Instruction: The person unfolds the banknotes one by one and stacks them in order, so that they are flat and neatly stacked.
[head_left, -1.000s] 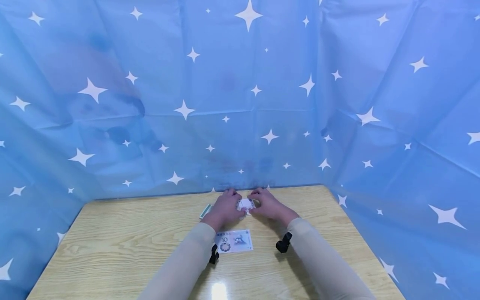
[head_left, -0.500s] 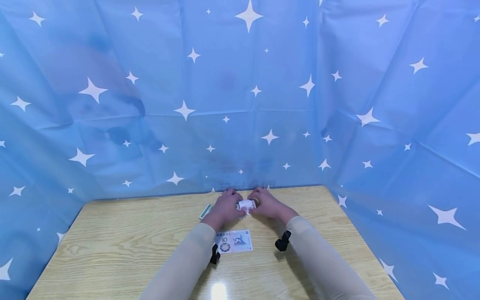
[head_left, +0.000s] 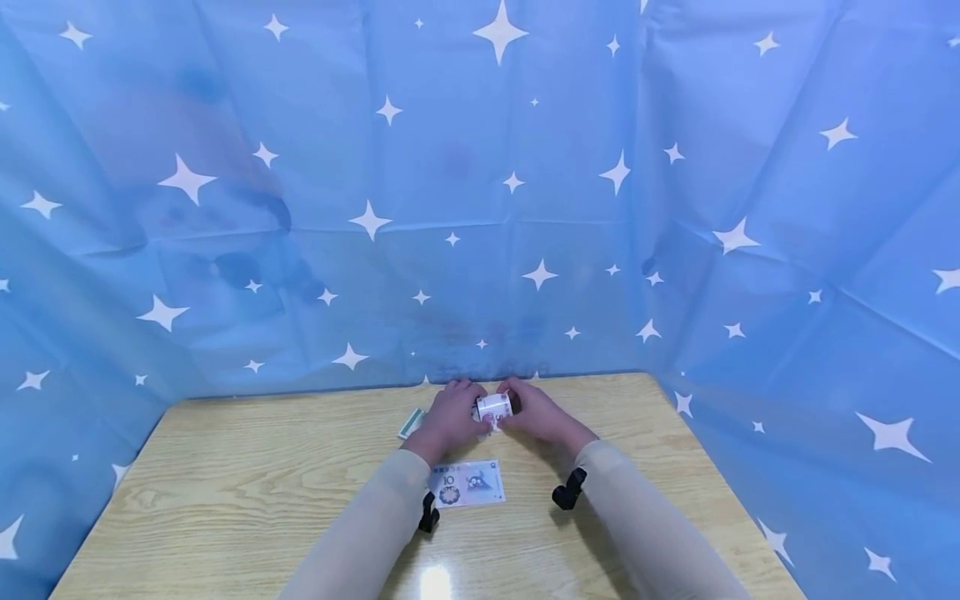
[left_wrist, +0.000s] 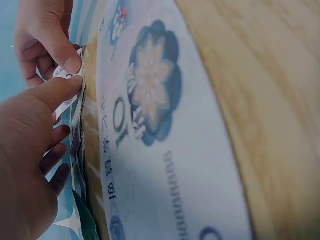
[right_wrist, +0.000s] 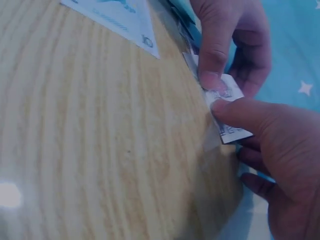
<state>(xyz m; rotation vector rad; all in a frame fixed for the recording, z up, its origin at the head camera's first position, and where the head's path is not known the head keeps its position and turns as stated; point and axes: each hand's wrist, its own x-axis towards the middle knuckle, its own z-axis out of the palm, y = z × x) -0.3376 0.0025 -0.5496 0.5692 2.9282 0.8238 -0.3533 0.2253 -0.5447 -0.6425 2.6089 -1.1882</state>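
Observation:
Near the table's back edge, a pale banknote (head_left: 495, 407) printed with a 5 is bent over between both hands. My left hand (head_left: 453, 418) pinches its left part, with the thumb on the near face. On the opposite side my right hand (head_left: 538, 412) pinches the right part between thumb and fingers. In the right wrist view the bent banknote (right_wrist: 232, 135) shows under both thumbs, which are close together. A 10 banknote (head_left: 468, 483) lies flat nearer the person, partly beneath the left wrist.
A green-edged paper piece (head_left: 412, 423), perhaps another banknote, lies just left of the left hand. The wooden table (head_left: 247, 492) ends at a blue star-patterned curtain (head_left: 420, 250) behind the hands. Black straps (head_left: 567, 490) hang at the wrists.
The right fingers have lifted the 5 banknote's far part and bent it over toward the person, so more of a curled face shows. The left hand has hardly moved.

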